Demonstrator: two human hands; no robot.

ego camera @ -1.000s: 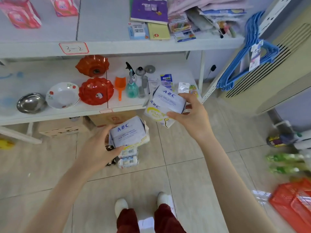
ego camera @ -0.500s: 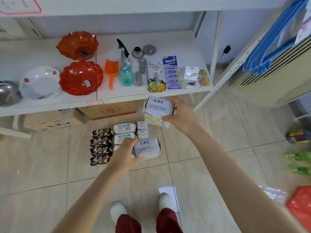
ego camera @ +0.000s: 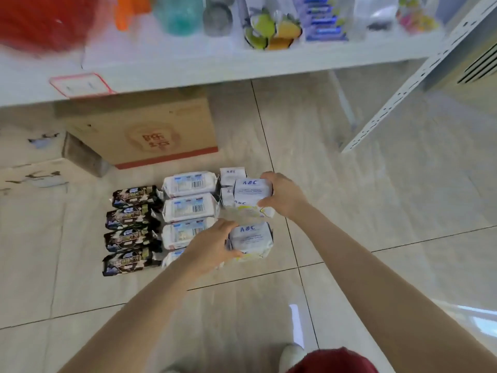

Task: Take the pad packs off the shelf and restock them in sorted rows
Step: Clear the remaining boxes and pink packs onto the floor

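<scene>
Both hands low over the floor rows, each w/ an ABC pack.
L hand [ego camera: 212,246] grips near ABC pack [ego camera: 251,238] by its left end, fingers curled round it; pack is at the front of the right-most col, can't tell if it touches the tile. R hand [ego camera: 282,195] clamps far ABC pack [ego camera: 251,191] from the right, thumb on near edge, fingers over far edge. A yellow-edged pack [ego camera: 254,210] lies just under it, btwn the two ABC packs. Two small ABC packs [ego camera: 231,175] sit just left of and behind the far one. Left of these is a col of white packs [ego camera: 189,208], barcodes up, then a col of four dark packs [ego camera: 131,230]. Beyond, a box [ego camera: 142,130] stands on the floor under the shelf [ego camera: 188,68]; shelf goods blurred.
</scene>
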